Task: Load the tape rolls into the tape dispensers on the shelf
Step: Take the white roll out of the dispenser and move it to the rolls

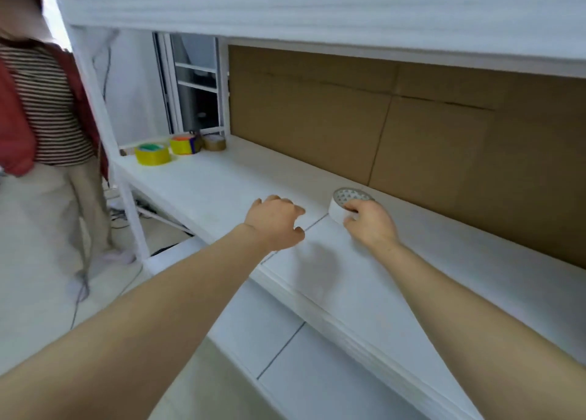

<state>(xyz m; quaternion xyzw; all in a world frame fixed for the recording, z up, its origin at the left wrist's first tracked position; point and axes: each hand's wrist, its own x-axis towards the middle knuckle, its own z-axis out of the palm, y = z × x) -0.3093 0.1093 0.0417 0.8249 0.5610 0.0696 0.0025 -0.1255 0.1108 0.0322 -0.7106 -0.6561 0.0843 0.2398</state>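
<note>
- Fingers (pixel 351 208) of the right hand (pixel 372 226) curl over the near rim and wall of a white tape roll (pixel 344 197), a grasp that looks meant to lift it.
- Under those fingertips the roll lies flat on the white shelf (pixel 222 185), with the cardboard backing (pixel 412 134) just beyond them.
- Just left of the gripping fingers, the left hand (pixel 276 224) hovers over the shelf, loosely bent and holding nothing, probably ready to take or steady the roll.
- Well apart to the left of both hands, at the shelf's far end, a yellow tape roll (pixel 153 155), a second yellow roll (pixel 184 144) and a brown tape roll (pixel 215 142) sit grouped, seemingly as stock.
- Whether a dispenser stands among them cannot be told; the dark shape there is too small.
- Beyond that end stands another person in a striped top (pixel 47 102).
</note>
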